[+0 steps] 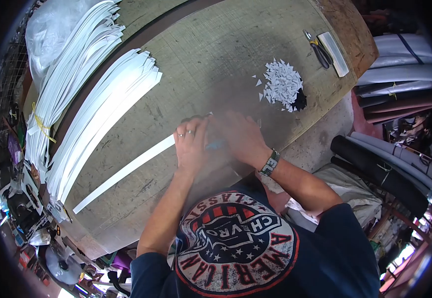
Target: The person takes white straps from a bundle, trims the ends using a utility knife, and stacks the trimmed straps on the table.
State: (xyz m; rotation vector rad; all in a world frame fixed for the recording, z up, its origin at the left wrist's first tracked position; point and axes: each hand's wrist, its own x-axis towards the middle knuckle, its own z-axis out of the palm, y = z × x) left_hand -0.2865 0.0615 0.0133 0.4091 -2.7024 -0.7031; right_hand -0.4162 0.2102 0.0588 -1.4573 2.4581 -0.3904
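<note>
One long white strip (126,168) runs slantwise across the worktable, and its upper end passes under my left hand (192,141). The fingers of that hand are bent close together and press on the strip. Right beside it is my right hand (245,141), with a beaded band at the wrist. Its fingers look curled, but a dark hazy patch blurs them and hides what they hold. A small teal thing (216,145) shows between the two hands; its kind is unclear. Beyond my right hand lies a heap of small white triangular offcuts (281,83).
A fanned stack of white strips (104,116) lies to the left on the worktable (196,54), with a tied bundle of strips (72,74) behind it. Pliers (320,53) and a flat pale block (333,54) are at the far right. Rolls of material (399,74) stand beyond the table.
</note>
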